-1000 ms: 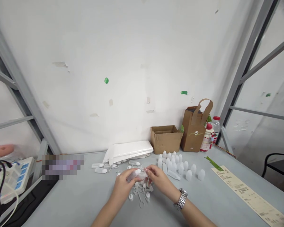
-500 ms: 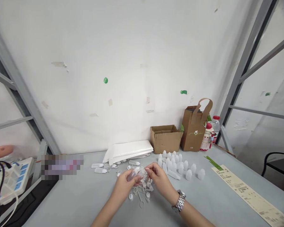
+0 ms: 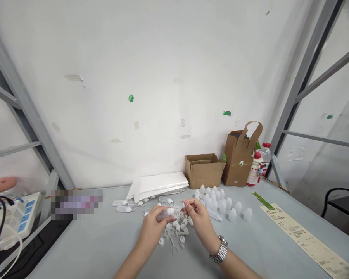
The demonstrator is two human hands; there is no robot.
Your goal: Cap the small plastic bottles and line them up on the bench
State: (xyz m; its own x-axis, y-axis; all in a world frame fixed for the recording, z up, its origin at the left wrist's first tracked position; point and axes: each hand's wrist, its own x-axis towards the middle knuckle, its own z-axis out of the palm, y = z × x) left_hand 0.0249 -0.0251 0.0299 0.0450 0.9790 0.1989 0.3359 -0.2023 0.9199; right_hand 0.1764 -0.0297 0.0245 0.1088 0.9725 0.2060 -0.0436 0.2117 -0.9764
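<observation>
My left hand (image 3: 154, 224) is closed around a small translucent squeeze bottle (image 3: 163, 214), which lies tilted with its white top (image 3: 170, 211) towards the right. Thumb and forefinger of my right hand (image 3: 196, 213) are pinched together just right of that top. Pale plastic shows by the right fingertips, but I cannot tell if it is a strap or part of the pile. Under and between both hands lies a loose heap of white caps with ring straps (image 3: 174, 234). Several uncapped bottles (image 3: 222, 205) stand to the right, with one lying on its side (image 3: 214, 215).
Several capped bottles (image 3: 124, 209) lie at the left, before stacked white padded envelopes (image 3: 159, 185). A cardboard box (image 3: 205, 174), a brown paper bag (image 3: 235, 166) and drink bottles (image 3: 266, 155) stand along the wall. A printed paper strip (image 3: 305, 236) lies right; a power strip (image 3: 26, 219) sits far left.
My right fingertips have moved slightly right and up, away from the bottle's top. The bottle has turned in my left hand, so its white top now shows plainly.
</observation>
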